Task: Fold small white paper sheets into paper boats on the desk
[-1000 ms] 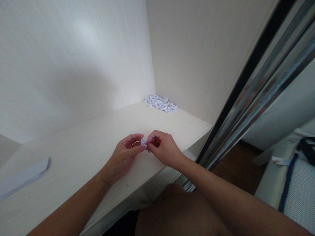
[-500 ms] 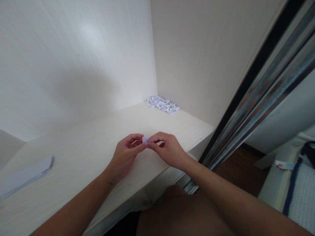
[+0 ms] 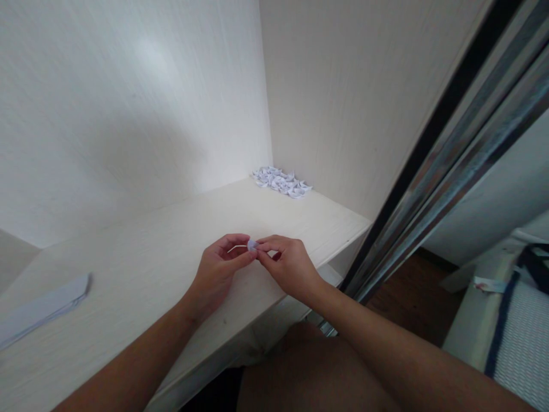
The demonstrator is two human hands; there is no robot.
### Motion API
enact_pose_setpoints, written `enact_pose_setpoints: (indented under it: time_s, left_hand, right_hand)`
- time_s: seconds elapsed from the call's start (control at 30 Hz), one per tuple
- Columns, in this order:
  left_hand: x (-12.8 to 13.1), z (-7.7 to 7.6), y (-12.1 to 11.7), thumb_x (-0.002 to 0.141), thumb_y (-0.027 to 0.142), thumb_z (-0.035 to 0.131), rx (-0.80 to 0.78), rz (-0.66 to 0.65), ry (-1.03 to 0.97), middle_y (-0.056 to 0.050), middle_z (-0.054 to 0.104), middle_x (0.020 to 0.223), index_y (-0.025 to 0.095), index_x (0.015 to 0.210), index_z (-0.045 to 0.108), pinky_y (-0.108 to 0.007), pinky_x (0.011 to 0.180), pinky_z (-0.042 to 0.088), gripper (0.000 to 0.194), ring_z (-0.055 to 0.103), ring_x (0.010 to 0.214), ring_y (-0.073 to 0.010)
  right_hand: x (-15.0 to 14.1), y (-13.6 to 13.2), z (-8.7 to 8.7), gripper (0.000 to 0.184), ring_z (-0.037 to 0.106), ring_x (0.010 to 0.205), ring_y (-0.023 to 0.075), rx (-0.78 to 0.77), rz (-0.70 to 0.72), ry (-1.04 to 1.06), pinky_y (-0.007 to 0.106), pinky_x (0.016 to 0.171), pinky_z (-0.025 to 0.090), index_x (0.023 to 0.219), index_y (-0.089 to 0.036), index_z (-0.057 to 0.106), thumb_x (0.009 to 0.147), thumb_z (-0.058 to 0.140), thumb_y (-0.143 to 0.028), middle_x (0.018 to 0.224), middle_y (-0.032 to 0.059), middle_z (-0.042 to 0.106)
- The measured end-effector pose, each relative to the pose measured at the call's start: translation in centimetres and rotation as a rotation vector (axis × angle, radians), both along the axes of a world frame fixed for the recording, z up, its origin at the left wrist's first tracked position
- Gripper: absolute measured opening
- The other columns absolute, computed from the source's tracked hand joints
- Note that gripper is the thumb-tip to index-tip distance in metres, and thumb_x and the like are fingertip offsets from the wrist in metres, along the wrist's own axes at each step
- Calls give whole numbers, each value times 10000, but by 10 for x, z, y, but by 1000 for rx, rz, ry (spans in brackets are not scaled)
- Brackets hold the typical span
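Between my two hands is a small piece of white paper [image 3: 252,245], folded or curled and held above the shelf board. My left hand [image 3: 221,264] pinches it from the left with thumb and fingertips. From the right, the thumb and forefinger of my right hand [image 3: 288,260] grip the same piece, and the fingertips of both hands nearly meet. Its exact folds are partly hidden by the fingers. In the back corner lies a heap of many small folded white papers [image 3: 281,182]. A stack of flat paper strips [image 3: 47,309] rests at the left.
The pale wooden shelf [image 3: 171,229] is enclosed by a back wall and a right side panel [image 3: 326,97]. A metal sliding-door track [image 3: 422,189] runs along the right. Beyond it are a wooden floor [image 3: 412,297] and a bed with a patterned mat [image 3: 523,343].
The fingers of my right hand have shifted slightly on the paper piece, which now looks more rounded. My left hand keeps its pinch. The view has moved a little.
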State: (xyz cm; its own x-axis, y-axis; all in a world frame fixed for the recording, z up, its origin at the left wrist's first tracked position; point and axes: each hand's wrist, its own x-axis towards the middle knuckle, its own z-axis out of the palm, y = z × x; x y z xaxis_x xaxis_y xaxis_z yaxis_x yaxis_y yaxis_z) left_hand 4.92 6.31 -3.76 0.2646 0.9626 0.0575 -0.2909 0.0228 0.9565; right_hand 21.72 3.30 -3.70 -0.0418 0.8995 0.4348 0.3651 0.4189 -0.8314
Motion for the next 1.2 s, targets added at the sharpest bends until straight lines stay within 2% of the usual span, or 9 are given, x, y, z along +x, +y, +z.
enact_pose_setpoints:
  time_s: [0.17, 0.37, 0.53, 0.7, 0.77, 0.87, 0.93, 1.1, 1.2]
  left_hand:
    - [3, 1, -1, 639, 167, 937, -16, 2, -40, -46, 802, 907, 178, 938, 754, -309, 871, 543, 351, 727, 860, -165]
    - [3, -1, 1, 633, 161, 940, -34, 19, -53, -43, 790, 912, 169, 945, 747, -304, 880, 540, 367, 719, 871, -158]
    - [3, 0, 2, 644, 186, 950, -89, 58, -130, -25, 761, 882, 153, 919, 744, -319, 889, 566, 345, 714, 850, -150]
    - [3, 1, 3, 679, 179, 938, -114, 36, -166, -37, 753, 918, 141, 931, 744, -362, 910, 600, 321, 723, 884, -168]
    - [3, 0, 3, 702, 190, 927, -124, 35, -154, -44, 750, 938, 141, 967, 744, -354, 884, 608, 326, 720, 878, -166]
    - [4, 0, 3, 724, 222, 916, -146, 49, -122, -53, 740, 927, 139, 1011, 743, -345, 838, 612, 345, 706, 836, -159]
    - [5, 0, 3, 710, 230, 923, -153, 55, -95, -58, 732, 913, 132, 1007, 745, -350, 820, 610, 360, 695, 809, -157]
    - [6, 0, 2, 671, 253, 934, -121, 31, -56, -49, 710, 890, 134, 970, 761, -357, 796, 598, 366, 675, 780, -157]
    - [7, -1, 2, 660, 276, 936, -110, 25, -33, -41, 697, 863, 129, 938, 766, -359, 781, 589, 357, 659, 748, -150]
  right_hand:
    - [1, -1, 5, 146, 762, 918, 204, -56, -22, 6, 313, 722, 565, 870, -245, 817, 863, 711, -145, 1015, 33, 822]
    - [4, 0, 6, 141, 766, 889, 205, -64, -38, -9, 324, 753, 574, 925, -234, 823, 876, 714, -160, 971, 48, 825]
    - [13, 3, 5, 104, 728, 756, 168, -40, 3, -20, 288, 692, 558, 949, -208, 802, 872, 765, -268, 926, 48, 813]
    - [17, 3, 6, 70, 676, 723, 148, 70, 33, -279, 271, 692, 512, 945, -183, 772, 929, 712, -217, 906, 54, 786]
    - [18, 4, 9, 93, 674, 751, 150, 63, 14, -434, 267, 712, 502, 966, -182, 761, 961, 674, -216, 931, 55, 783]
    - [32, 10, 16, 118, 677, 806, 156, -5, -72, -650, 266, 762, 494, 993, -198, 746, 986, 632, -226, 975, 51, 777]
    - [53, 18, 22, 137, 677, 857, 184, -42, -152, -719, 290, 803, 486, 975, -193, 747, 980, 610, -192, 990, 77, 767]
    - [123, 48, 21, 294, 685, 964, 292, -220, -554, -871, 394, 834, 490, 1022, -82, 738, 1011, 447, -122, 1053, 233, 721]
    - [149, 71, 12, 234, 687, 1003, 255, -313, -648, -939, 408, 886, 533, 1083, -92, 712, 1032, 497, -170, 1095, 177, 715]
